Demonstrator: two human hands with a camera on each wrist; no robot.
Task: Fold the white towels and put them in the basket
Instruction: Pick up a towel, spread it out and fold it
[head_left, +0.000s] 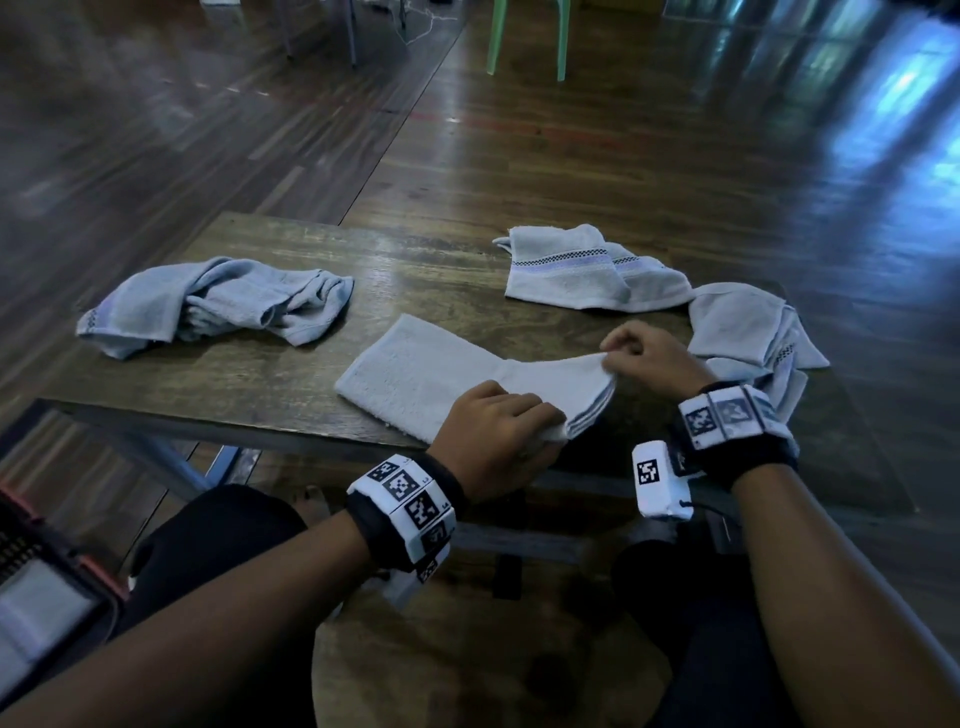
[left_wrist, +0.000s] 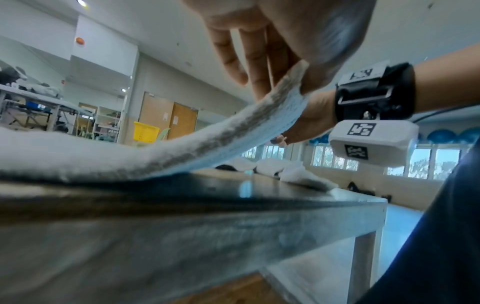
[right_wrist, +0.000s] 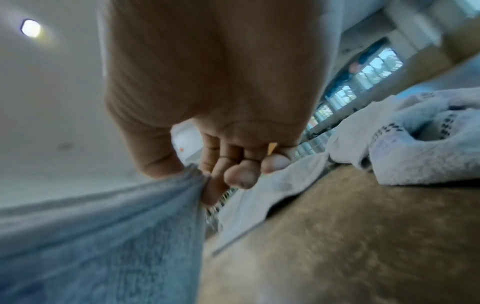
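A white towel (head_left: 426, 374) folded into a long strip lies at the wooden table's (head_left: 291, 374) front middle, its right end lifted. My left hand (head_left: 498, 421) pinches the near corner of that end, thumb under and fingers over; the same towel (left_wrist: 197, 144) rises to my left hand (left_wrist: 280, 82) in the left wrist view. My right hand (head_left: 631, 353) pinches the far corner. In the right wrist view my right hand (right_wrist: 197, 172) grips the towel (right_wrist: 103, 236) between thumb and forefinger. The basket (head_left: 57, 566) sits at the lower left with a folded towel (head_left: 36, 613) inside.
A crumpled towel (head_left: 218, 304) lies at the table's left. A striped towel (head_left: 587, 270) is at the back right, and another towel (head_left: 753, 332) hangs over the right edge. Green chair legs (head_left: 524, 36) stand on the floor beyond. My knees are under the front edge.
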